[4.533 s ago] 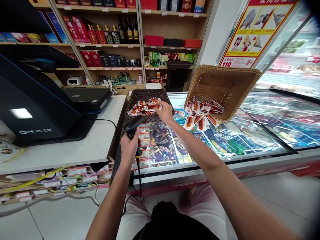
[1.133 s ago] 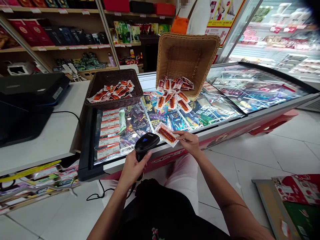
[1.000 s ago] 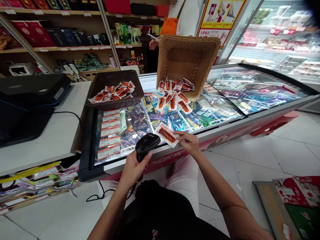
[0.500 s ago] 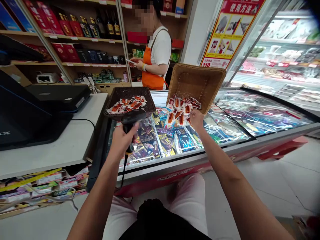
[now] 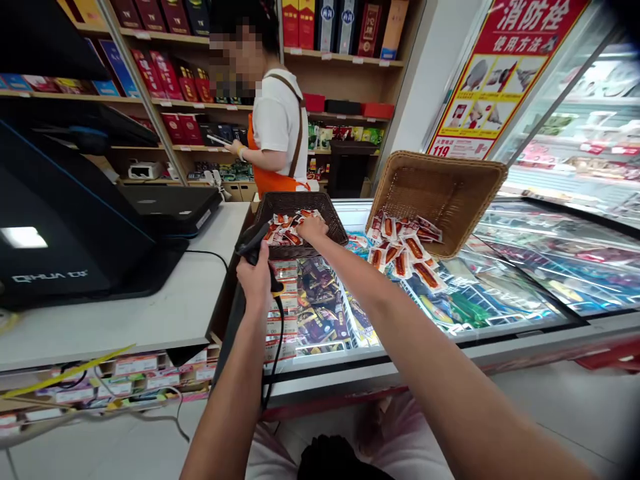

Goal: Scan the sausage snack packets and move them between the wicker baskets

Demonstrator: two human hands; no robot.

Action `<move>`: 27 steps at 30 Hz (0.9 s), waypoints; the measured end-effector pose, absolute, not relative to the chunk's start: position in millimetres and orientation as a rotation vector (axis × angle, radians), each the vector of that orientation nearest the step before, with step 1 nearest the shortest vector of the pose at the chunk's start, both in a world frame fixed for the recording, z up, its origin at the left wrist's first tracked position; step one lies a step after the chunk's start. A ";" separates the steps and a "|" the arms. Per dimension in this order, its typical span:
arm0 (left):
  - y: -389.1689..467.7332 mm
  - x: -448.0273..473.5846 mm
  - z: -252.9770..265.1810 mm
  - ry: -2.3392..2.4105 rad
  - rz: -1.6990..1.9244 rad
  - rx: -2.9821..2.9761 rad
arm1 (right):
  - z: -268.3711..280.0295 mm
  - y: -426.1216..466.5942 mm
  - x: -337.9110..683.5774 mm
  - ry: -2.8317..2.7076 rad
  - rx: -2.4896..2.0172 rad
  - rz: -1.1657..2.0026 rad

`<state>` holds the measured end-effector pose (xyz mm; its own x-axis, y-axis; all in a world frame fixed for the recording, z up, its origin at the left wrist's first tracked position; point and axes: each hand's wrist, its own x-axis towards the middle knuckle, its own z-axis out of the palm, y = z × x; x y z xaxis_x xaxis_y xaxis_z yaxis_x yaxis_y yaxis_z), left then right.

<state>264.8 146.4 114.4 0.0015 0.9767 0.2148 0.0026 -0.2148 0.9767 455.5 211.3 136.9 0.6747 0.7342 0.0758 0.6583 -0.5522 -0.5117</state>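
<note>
My left hand [image 5: 254,277] is wrapped round the handle of a black barcode scanner [image 5: 253,241], whose cord [image 5: 278,340] hangs down over the freezer's front. Reaching across, my right hand [image 5: 314,229] is inside the dark brown basket [image 5: 333,223], its fingers bent down onto small packaged sausages [image 5: 286,233]. What lies between those fingers is hidden. To the right, a light brown wicker basket [image 5: 440,193] stands tipped on its side, its opening towards me. More packaged sausages [image 5: 401,260] spill from it onto the freezer's glass top.
Under the glass of the chest freezer [image 5: 370,380] lie packaged goods in wire baskets. A till [image 5: 65,227] stands on the white counter [image 5: 165,307] at left. Across the freezer, a person [image 5: 277,127] in an orange apron holds a phone. Shelves [image 5: 345,63] line the back wall.
My right hand has moved left from the sausages by the tipped basket into the dark basket. The scanner stays in my left hand, now turned more upright. The view has shifted left and up.
</note>
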 end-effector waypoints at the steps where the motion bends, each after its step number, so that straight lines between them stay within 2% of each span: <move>1: 146.4 265.2 110.0 1.123 1.363 1.368 | 134.9 217.4 453.9 -1.028 -2.387 0.249; 6: 144.5 270.1 97.5 1.126 1.341 1.375 | 132.8 216.6 462.2 -0.906 -2.262 0.288; 12: 137.7 275.1 91.1 1.038 1.256 1.383 | 137.7 160.5 481.7 -1.105 -1.918 -0.112; 19: 123.3 298.0 104.2 0.839 1.010 1.478 | 94.8 45.7 525.6 -1.088 -1.628 -0.407; 27: 107.6 334.8 112.1 0.716 0.812 1.818 | 58.0 24.9 554.0 -0.976 -1.491 -0.653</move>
